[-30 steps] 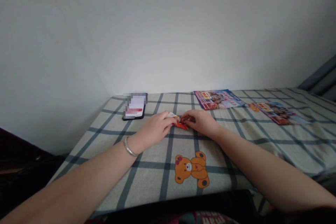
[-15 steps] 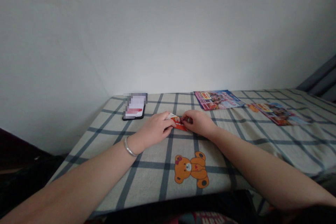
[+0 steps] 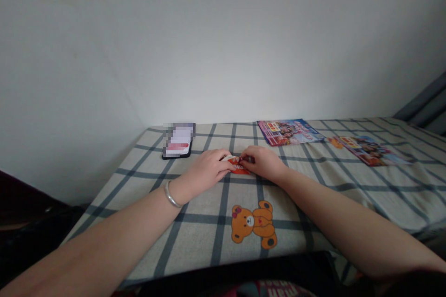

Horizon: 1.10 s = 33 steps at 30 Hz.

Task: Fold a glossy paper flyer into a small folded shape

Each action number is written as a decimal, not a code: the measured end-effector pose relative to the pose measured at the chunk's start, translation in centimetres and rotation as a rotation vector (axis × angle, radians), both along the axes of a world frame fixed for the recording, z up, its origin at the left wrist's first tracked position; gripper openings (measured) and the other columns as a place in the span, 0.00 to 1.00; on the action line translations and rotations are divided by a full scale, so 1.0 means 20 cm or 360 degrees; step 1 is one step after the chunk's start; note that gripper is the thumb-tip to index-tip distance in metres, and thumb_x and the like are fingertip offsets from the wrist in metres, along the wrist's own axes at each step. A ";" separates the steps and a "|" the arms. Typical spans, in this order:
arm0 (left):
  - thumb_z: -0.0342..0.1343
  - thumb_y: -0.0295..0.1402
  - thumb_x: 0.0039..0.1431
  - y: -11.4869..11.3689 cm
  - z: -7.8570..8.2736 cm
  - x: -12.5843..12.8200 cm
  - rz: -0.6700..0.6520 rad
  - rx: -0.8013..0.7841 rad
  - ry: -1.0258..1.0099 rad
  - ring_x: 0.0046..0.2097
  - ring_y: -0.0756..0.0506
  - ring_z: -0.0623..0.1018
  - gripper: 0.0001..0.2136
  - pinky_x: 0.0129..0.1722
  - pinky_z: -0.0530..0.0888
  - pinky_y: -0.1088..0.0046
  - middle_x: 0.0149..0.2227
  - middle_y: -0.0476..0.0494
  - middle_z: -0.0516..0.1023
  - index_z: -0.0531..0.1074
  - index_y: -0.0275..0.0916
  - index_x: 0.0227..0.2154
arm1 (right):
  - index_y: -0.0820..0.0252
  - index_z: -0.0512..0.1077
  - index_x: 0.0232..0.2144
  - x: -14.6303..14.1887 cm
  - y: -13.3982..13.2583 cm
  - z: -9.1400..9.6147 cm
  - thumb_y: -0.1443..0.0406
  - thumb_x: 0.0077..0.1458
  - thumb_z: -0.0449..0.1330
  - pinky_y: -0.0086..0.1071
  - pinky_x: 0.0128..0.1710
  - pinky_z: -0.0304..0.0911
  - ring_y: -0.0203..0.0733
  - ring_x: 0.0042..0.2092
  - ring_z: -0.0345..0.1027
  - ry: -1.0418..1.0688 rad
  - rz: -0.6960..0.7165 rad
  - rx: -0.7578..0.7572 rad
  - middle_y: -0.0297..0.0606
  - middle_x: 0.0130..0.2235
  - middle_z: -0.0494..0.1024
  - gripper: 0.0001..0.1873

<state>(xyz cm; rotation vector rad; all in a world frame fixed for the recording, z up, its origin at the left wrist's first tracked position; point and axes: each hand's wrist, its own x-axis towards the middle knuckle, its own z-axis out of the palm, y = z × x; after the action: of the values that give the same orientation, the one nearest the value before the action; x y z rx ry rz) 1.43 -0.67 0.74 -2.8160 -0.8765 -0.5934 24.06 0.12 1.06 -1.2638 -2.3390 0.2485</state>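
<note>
Between my hands is a small piece of red, orange and white printed paper [image 3: 239, 167], folded, low over the checked cloth. My left hand [image 3: 211, 165], with a silver bangle [image 3: 172, 194] at its wrist, grips the paper's left side between thumb and fingers. At its right end, the fingertips of my right hand [image 3: 261, 161] pinch the paper. Much of the piece is covered by my fingers, so its exact folds cannot be made out.
A phone [image 3: 179, 141] with a lit, partly blurred screen lies to the left. Colourful printed leaflets [image 3: 291, 132] lie at the back, and another leaflet [image 3: 372, 151] is farther right. The checked cloth [image 3: 195, 241] bears a printed bear [image 3: 254, 225]. A white wall [image 3: 223, 46] rises behind.
The paper between my hands has tilted and folded a little, showing less of its face. Both hands have shifted only slightly. The phone and leaflets stay put.
</note>
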 end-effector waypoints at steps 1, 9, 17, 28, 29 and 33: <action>0.55 0.29 0.63 0.00 0.00 0.00 0.0007 0.0010 0.0002 0.46 0.43 0.73 0.06 0.46 0.72 0.63 0.46 0.44 0.71 0.76 0.43 0.40 | 0.57 0.76 0.33 0.00 0.00 0.00 0.66 0.54 0.61 0.29 0.33 0.57 0.37 0.35 0.69 0.0012 -0.0007 -0.0009 0.34 0.34 0.78 0.04; 0.53 0.28 0.64 -0.01 0.00 0.01 0.0009 0.0040 -0.0006 0.43 0.44 0.74 0.08 0.43 0.72 0.65 0.44 0.44 0.72 0.75 0.43 0.43 | 0.57 0.76 0.33 0.00 0.00 0.00 0.66 0.54 0.62 0.28 0.30 0.56 0.35 0.32 0.68 0.0046 -0.0043 -0.0048 0.33 0.33 0.78 0.03; 0.49 0.26 0.65 -0.03 0.03 0.01 0.0194 0.0038 0.0011 0.39 0.44 0.76 0.13 0.38 0.74 0.67 0.39 0.46 0.74 0.71 0.44 0.50 | 0.57 0.78 0.34 0.06 0.00 0.02 0.63 0.61 0.56 0.30 0.36 0.60 0.38 0.36 0.70 0.0098 0.0105 -0.0102 0.36 0.34 0.80 0.11; 0.50 0.27 0.65 -0.03 -0.01 0.01 0.0245 0.0025 -0.0174 0.44 0.42 0.79 0.16 0.43 0.76 0.63 0.48 0.40 0.77 0.61 0.38 0.54 | 0.56 0.78 0.38 0.03 -0.02 0.01 0.64 0.56 0.62 0.29 0.35 0.59 0.38 0.35 0.68 -0.0062 0.0122 0.0080 0.36 0.34 0.78 0.07; 0.50 0.27 0.65 -0.03 -0.01 0.01 0.0266 0.0021 -0.0167 0.44 0.42 0.79 0.16 0.43 0.76 0.63 0.48 0.40 0.77 0.61 0.38 0.55 | 0.56 0.78 0.38 0.03 -0.02 0.01 0.64 0.57 0.61 0.29 0.36 0.59 0.38 0.36 0.68 -0.0066 0.0122 0.0082 0.36 0.34 0.78 0.07; 0.52 0.28 0.65 -0.02 0.00 0.01 0.0309 0.0043 -0.0131 0.43 0.41 0.79 0.19 0.42 0.76 0.62 0.48 0.41 0.77 0.59 0.40 0.57 | 0.57 0.79 0.36 0.04 -0.01 0.02 0.65 0.57 0.61 0.29 0.36 0.59 0.38 0.36 0.69 -0.0061 0.0094 0.0085 0.36 0.34 0.78 0.06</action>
<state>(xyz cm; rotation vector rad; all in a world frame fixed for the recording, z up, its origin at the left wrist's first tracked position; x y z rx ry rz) 1.73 -1.12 0.75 -2.6574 -1.1320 -0.6905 24.91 -0.03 1.39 -1.1856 -2.4019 0.1809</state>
